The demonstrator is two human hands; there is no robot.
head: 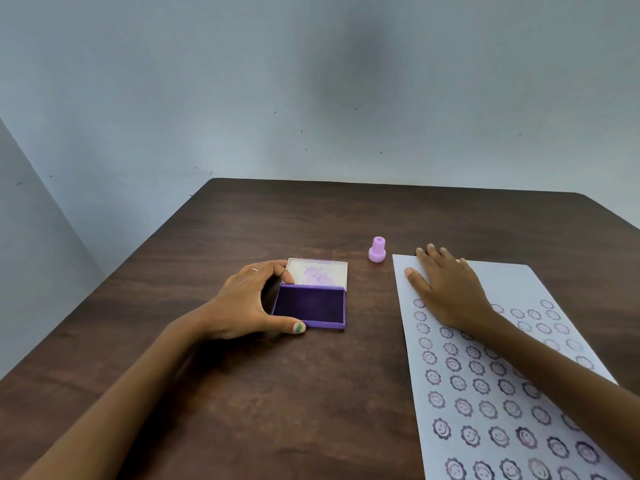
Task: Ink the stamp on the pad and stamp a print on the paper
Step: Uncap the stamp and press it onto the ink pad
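A purple ink pad (311, 308) lies open on the table, its pale lid (317, 273) folded back behind it. My left hand (249, 299) grips the pad's left side, thumb at the front corner and fingers at the lid. A small lilac stamp (377, 250) stands upright by itself just beyond the pad, near the paper's top left corner. The white paper (491, 375) lies to the right, covered with several rows of purple smiley-flower prints. My right hand (446, 289) rests flat on the paper's blank upper part, fingers spread, holding nothing.
The dark wooden table (311, 410) reaches to a pale blue-grey wall (311, 98) at the back. Its left edge runs diagonally down to the lower left. The paper runs off the frame's bottom right.
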